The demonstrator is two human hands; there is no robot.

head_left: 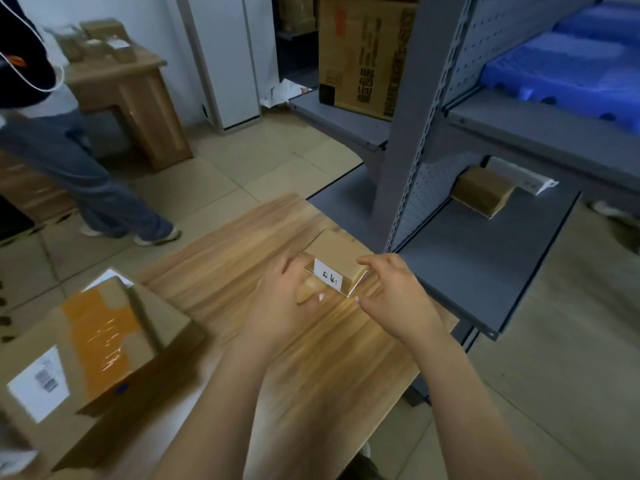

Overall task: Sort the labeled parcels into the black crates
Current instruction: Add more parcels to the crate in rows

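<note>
Near the centre of the view, both hands met just above a wooden tabletop [242, 244]. The left hand [282, 299] had its fingers curled round the left end of a small brown parcel [341, 263]. The right hand [391, 292] pinched the right end between thumb and forefinger. The parcel was tilted, its white label [327, 279] facing the camera. The black marks on the label were too blurred to read. The hands hid the parcel's underside, so whether it touched the tabletop could not be told.

At 8 o'clock a big box [104, 341] with orange tape and a barcode sticker sat on the tabletop, cut off by the left edge. At 3 o'clock stood a grey shelf [485, 265]. A small box [481, 192] lay on its lower deck, partly hidden under the deck above. At 12 o'clock a printed carton [363, 53] stood on another deck, its top cut off. At 2 o'clock lay blue goods [561, 67], too blurred to identify. At 10 o'clock were another person's legs [86, 188], the upper body mostly out of view. Beside them a far tabletop [114, 74] carried blurred packages [100, 39].
</note>
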